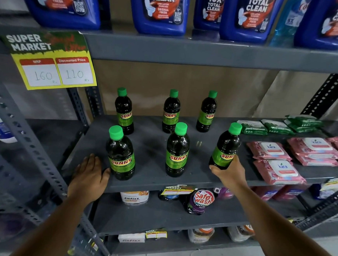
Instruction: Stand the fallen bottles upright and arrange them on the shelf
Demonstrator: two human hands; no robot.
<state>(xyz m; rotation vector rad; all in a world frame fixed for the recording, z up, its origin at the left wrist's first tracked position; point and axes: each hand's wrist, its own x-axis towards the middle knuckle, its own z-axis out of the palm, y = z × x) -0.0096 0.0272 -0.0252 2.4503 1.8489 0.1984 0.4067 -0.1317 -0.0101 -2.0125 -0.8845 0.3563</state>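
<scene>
Head view: right hand (230, 171) hides front-right bottle's (225, 148) base.

Grey steel racking (180, 49), perhaps cardboard-backed (182, 85).

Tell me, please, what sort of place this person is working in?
Most likely a supermarket aisle: a "Super Market" price tag showing MRP and discounted price, grey metal shelving holding rows of identical Sunny bottles, and toilet cleaner bottles stocked above.
</scene>
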